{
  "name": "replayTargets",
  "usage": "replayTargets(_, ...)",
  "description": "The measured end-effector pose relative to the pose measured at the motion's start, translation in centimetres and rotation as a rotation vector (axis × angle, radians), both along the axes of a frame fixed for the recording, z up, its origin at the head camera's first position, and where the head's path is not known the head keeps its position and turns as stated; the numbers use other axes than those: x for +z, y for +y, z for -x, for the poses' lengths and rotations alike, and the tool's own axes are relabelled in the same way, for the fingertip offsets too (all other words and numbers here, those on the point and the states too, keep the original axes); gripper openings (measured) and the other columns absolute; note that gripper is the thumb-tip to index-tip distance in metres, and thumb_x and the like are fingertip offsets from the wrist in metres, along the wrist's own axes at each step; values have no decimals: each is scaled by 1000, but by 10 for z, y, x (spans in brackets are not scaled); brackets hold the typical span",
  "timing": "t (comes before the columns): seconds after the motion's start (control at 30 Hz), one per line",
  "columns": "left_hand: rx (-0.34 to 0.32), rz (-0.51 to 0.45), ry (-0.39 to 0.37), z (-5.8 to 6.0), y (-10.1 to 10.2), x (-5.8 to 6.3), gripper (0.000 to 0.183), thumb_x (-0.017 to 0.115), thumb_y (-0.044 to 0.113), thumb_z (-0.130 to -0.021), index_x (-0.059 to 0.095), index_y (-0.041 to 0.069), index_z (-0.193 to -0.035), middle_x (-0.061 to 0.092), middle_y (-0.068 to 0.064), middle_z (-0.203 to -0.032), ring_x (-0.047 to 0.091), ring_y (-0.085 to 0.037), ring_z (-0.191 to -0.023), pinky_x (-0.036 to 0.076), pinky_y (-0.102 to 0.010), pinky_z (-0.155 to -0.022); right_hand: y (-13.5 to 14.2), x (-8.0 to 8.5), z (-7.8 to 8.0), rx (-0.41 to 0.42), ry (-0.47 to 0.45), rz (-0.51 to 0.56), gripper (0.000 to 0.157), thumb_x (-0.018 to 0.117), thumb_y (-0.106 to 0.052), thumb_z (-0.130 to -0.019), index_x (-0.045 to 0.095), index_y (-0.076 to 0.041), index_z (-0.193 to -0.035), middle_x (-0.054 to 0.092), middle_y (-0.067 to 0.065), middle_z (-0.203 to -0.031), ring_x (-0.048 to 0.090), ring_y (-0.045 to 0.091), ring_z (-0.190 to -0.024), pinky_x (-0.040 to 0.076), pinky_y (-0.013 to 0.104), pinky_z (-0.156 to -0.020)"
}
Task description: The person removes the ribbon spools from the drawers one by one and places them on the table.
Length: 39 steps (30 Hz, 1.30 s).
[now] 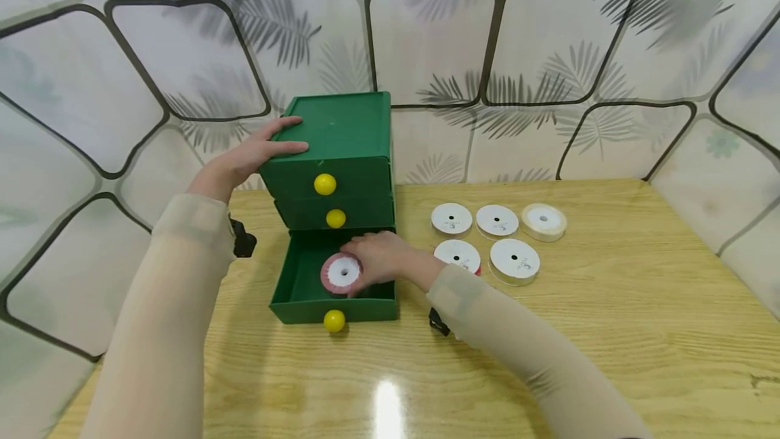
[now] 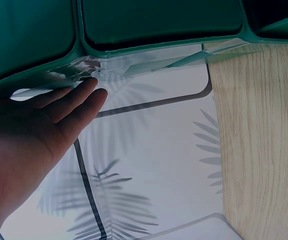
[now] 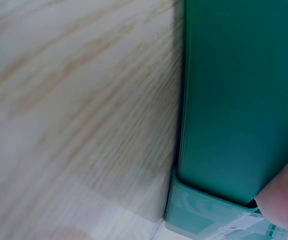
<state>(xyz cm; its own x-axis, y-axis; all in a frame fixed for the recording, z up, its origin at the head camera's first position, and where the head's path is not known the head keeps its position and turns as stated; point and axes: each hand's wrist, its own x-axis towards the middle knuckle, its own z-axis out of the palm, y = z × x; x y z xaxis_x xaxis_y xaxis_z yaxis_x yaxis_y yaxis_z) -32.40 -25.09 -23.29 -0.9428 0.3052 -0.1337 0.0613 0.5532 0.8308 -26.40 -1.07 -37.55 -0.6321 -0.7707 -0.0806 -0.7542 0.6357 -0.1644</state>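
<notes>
A green three-drawer cabinet [image 1: 341, 124] with yellow ball knobs stands against the curtain. Its bottom drawer [image 1: 368, 310] is pulled out, while the upper two are closed. My left hand [image 1: 252, 153] rests on the cabinet's top left edge; in the left wrist view its fingers [image 2: 83, 112] lie straight along the side. Inside the bottom drawer, my right hand [image 1: 384, 259] grips a pink ribbon spool [image 1: 332, 275] with a white label at its right side. Only part of the right hand [image 3: 286, 197] appears in the right wrist view, over the drawer wall [image 3: 239, 100]; the spool is hidden there.
Right of the cabinet, several white-labelled ribbon spools [image 1: 514, 259] lie flat on the wooden table [image 1: 615, 290] in two rows. One has cream ribbon [image 1: 544, 222]. A patterned curtain [image 1: 432, 53] hangs behind the table.
</notes>
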Motion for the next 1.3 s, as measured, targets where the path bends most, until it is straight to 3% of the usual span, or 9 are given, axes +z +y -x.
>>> replayTargets(0.37,-3,11,7,0,0,-1,81,60,41,-95,12,28,-158,-9,-4,-162,10,-35,-143,17,-58,-111,2,-1,1,-6,-19,62,74,75,-60,-76,56,-16,-133,62,-3,-121,55,14,-102,46,30,-87)
replayTargets(0.73,3,9,1,0,-1,-2,81,60,42,-95,12,29,-158,-7,-5,-162,16,-37,-141,20,-59,-110,11,-2,1,16,-91,272,76,79,-51,-76,53,-10,-134,61,1,-123,56,15,-100,47,30,-89)
replayTargets(0.97,1,20,-1,0,0,0,81,60,42,-95,11,31,-158,-12,-3,-161,9,-36,-144,16,-60,-111,25,4,-3,68,-158,438,76,84,-37,-75,51,-3,-133,57,6,-121,54,18,-105,45,28,-94)
replayTargets(1.3,6,13,-9,0,1,-1,81,60,42,-95,10,30,-158,-11,-4,-161,10,-36,-144,16,-59,-111,59,13,-2,-9,-155,530,79,87,-34,-73,50,-3,-135,55,8,-124,53,20,-108,46,33,-93)
